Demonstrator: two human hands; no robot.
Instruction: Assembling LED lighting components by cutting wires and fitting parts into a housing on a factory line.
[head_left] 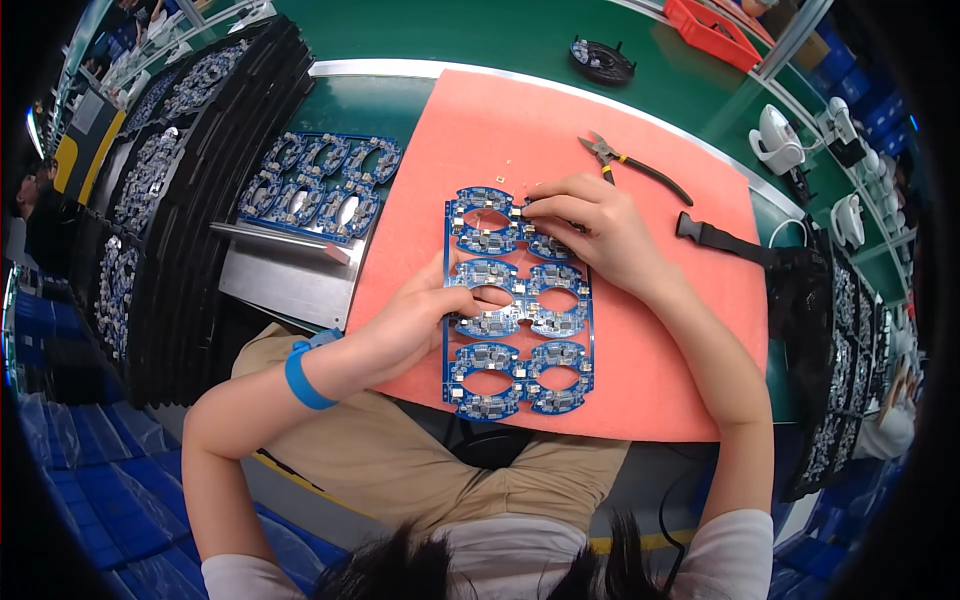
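Note:
A blue circuit board panel (pixel 487 326), made of several ring-shaped boards with oval openings, is in front of me over a pink mat (pixel 660 380). My left hand (pixel 425 300) grips its left side, the thumb on top near an oval opening and other fingers underneath. At the panel's upper right, my right hand (pixel 590 225) has its fingertips pinched together on the board; whatever is between them is too small to make out. A blue band circles my left wrist. Beyond my right hand lie diagonal cutters (pixel 645 170) with black and yellow handles, jaws apart.
To the left, another blue panel (pixel 320 180) lies beside a metal plate (pixel 300 270). Tall black trays of boards (pixel 200 200) stand farther left. A black round part (pixel 603 62) and a red bin (pixel 712 35) are at the back. A black strap (pixel 725 238) crosses the mat's right edge.

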